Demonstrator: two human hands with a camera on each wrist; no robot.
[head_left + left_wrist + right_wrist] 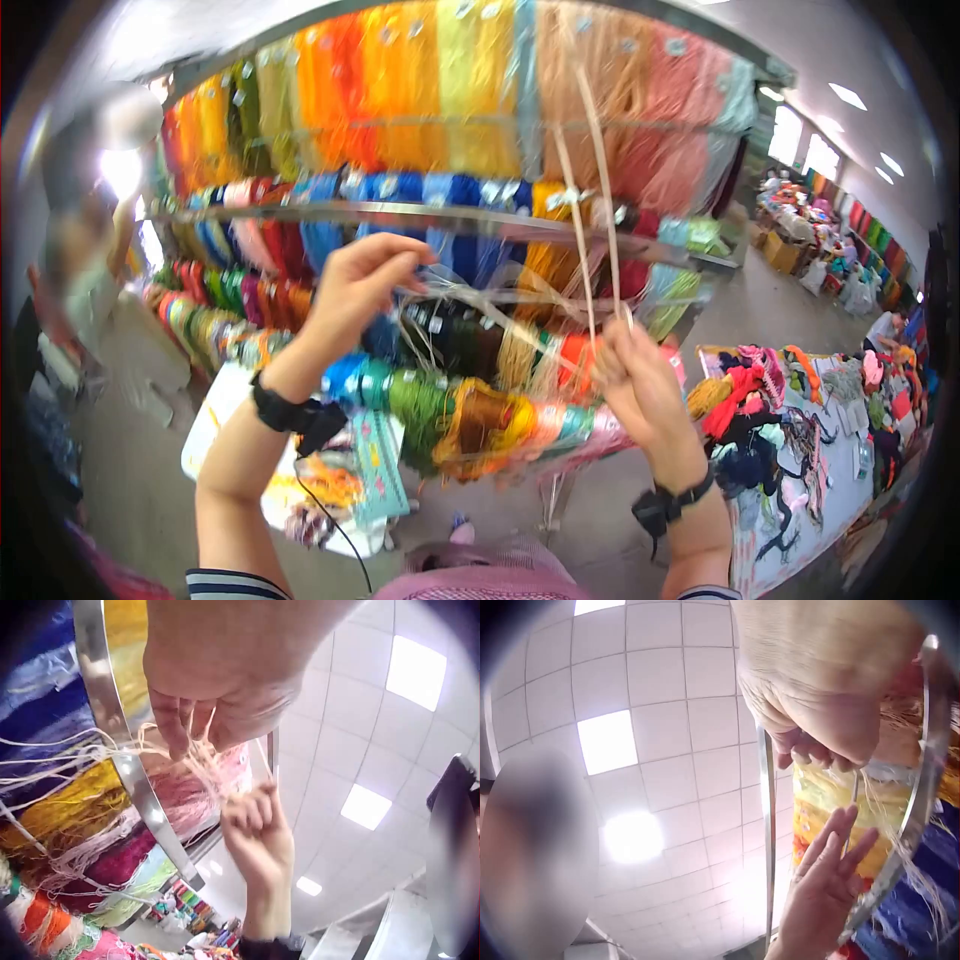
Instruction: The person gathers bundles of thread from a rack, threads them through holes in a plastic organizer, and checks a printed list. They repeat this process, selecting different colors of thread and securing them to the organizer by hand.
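Observation:
In the head view, my right hand (640, 385) is closed in a fist around strands of cream yarn (592, 200). Two lengths run from it up toward the top rack, while loose pale strands (500, 320) trail left. My left hand (365, 290) is raised at the left, its fingers bent by the loose strands' far end. From the right wrist, that left hand (821, 892) shows spread fingers beside the yarn (911, 862). The left wrist view has strands (199, 761) behind and between its fingers, with my right fist (255, 817) beyond.
Facing me is a rack with metal rails (430, 212) and hanging yarn skeins (400, 90) in many colours. Bundled skeins (480, 420) lie along its lower tier. A table of tangled yarn (800, 470) stands right; a white table (225, 430) stands left. Another person (885, 330) is far right.

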